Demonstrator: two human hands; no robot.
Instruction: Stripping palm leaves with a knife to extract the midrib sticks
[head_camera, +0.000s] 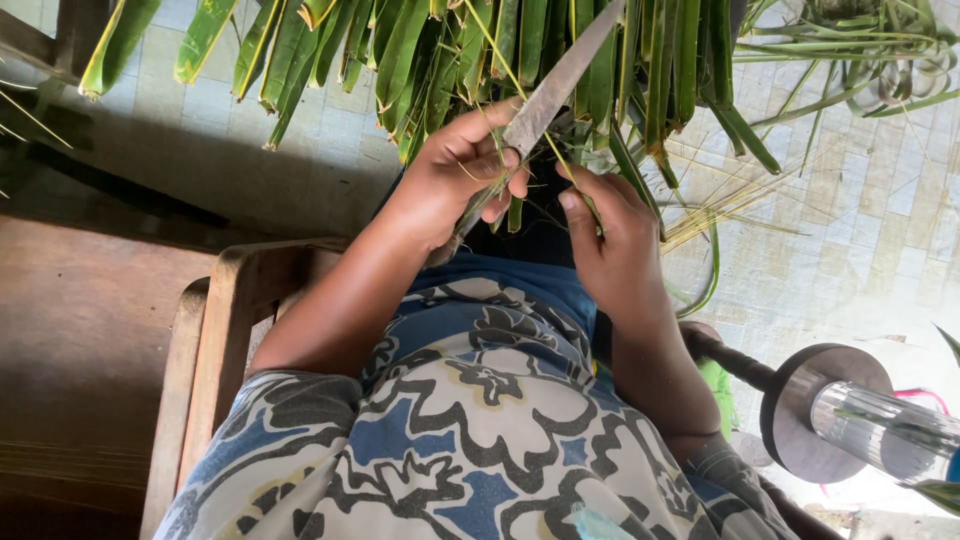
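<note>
Head view: left hand (455, 175) clamped on the knife (548, 95), right hand (612, 240) pinching a palm leaf strip (580, 185) – the blade sits near those fingers, so a slip could nick them.

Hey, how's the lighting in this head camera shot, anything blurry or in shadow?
Head view: daylight washes the tiled floor pale at right; the wooden chair side at left sits in deep shadow; left hand, knife and right hand are sharp; the metal cylinder at the lower right edge glints and looks soft.

No packages, labels, signs or screens anywhere in view here, just greenery, a wooden chair and tiled floor.
</note>
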